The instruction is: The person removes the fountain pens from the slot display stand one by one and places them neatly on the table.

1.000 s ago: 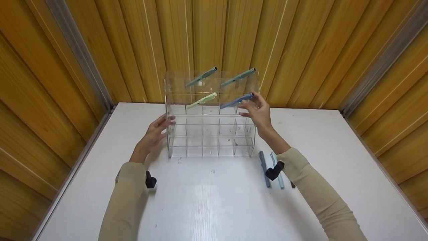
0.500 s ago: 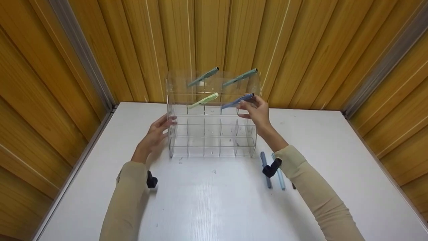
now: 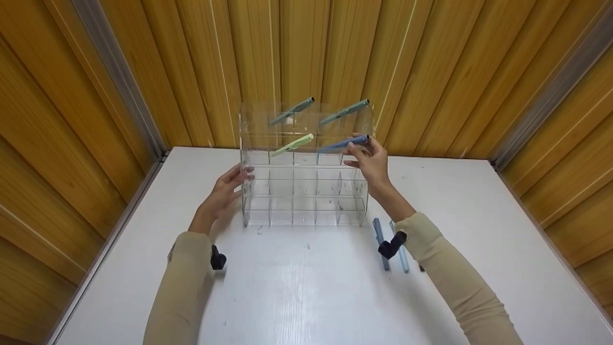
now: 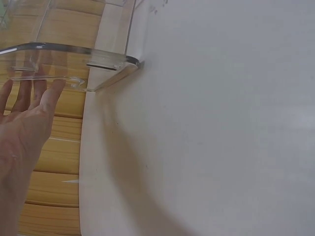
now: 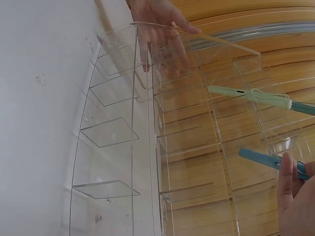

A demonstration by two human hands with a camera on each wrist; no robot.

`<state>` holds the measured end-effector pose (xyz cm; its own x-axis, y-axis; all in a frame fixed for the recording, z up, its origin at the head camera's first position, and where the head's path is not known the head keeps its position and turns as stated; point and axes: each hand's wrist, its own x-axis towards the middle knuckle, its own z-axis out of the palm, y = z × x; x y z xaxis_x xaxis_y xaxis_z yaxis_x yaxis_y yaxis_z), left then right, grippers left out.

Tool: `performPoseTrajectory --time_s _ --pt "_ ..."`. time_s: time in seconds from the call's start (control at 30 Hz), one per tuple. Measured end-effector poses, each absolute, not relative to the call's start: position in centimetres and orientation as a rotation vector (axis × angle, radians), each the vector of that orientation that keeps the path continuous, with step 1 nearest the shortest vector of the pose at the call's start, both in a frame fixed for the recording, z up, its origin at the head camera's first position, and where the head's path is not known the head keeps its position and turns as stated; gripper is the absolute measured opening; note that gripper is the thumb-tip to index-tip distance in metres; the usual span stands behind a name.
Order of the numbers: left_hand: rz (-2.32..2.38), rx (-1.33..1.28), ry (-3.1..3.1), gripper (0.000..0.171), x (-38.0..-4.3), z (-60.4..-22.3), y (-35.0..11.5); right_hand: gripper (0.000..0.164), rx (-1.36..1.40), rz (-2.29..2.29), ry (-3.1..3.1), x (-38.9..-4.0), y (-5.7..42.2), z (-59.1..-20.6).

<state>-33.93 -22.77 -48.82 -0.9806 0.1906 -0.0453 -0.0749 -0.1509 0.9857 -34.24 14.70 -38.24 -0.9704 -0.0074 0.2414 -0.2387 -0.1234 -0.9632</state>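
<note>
Pen [image 3: 337, 144], blue, I hold pinched in my right hand [image 3: 374, 162] at the upper right of the clear rack [image 3: 304, 196] — my left hand [image 3: 222, 191] lies uncurled against its left side.

The right grip [image 5: 298, 201] pinches a blue pen [image 5: 262, 158] near a pale green pen [image 5: 246, 94].

You have one clear acrylic rack [image 3: 304, 196], two teal pens [image 3: 346, 112], one pale-green pen [image 3: 293, 144], three bluish pens [image 3: 339, 144], one mostly hidden dark item [image 3: 421, 268].
</note>
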Motion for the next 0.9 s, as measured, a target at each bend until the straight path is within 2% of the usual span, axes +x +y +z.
performPoseTrajectory --time_s 0.13,0.37,0.6,0.9 --pt "2.264 0.149 1.927 0.062 -33.8 -48.9 -22.7 0.042 0.337 2.196 -1.905 -33.7 15.0 -38.4" --pt "2.261 0.163 1.933 0.064 -33.9 -48.9 -22.5 0.03 0.322 2.131 -1.833 -32.9 15.8 -37.8" --pt "2.258 0.154 1.934 0.063 -34.2 -48.6 -22.5 0.04 0.396 2.164 -1.731 -32.4 16.5 -37.3" --pt "2.255 0.109 1.927 0.061 -34.1 -48.6 -22.7 0.041 0.405 2.242 -1.711 -31.6 17.4 -37.4"
